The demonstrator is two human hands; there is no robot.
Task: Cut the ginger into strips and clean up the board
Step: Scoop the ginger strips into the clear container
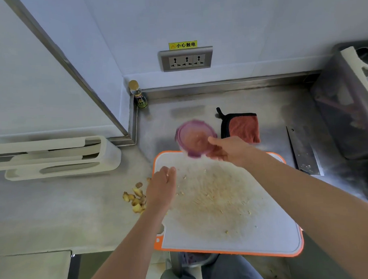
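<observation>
A white cutting board (273, 230) with an orange rim lies on the steel counter, smeared with fine ginger bits and a few small yellow pieces. My right hand (228, 150) grips a pink plastic bowl (192, 137), tilted and blurred, above the board's far edge. My left hand (162, 187) hovers over the board's left side, fingers straight and together, with a ginger bit stuck near the fingertips. A pile of ginger peelings (136, 197) lies on the counter just left of the board.
A cleaver (305, 153) lies on the counter right of the board. A red and black cloth (241, 127) sits behind the bowl. A small bottle (138, 95) stands in the back corner. A white knife rack (53, 157) is at left, a dark bin (346, 111) at right.
</observation>
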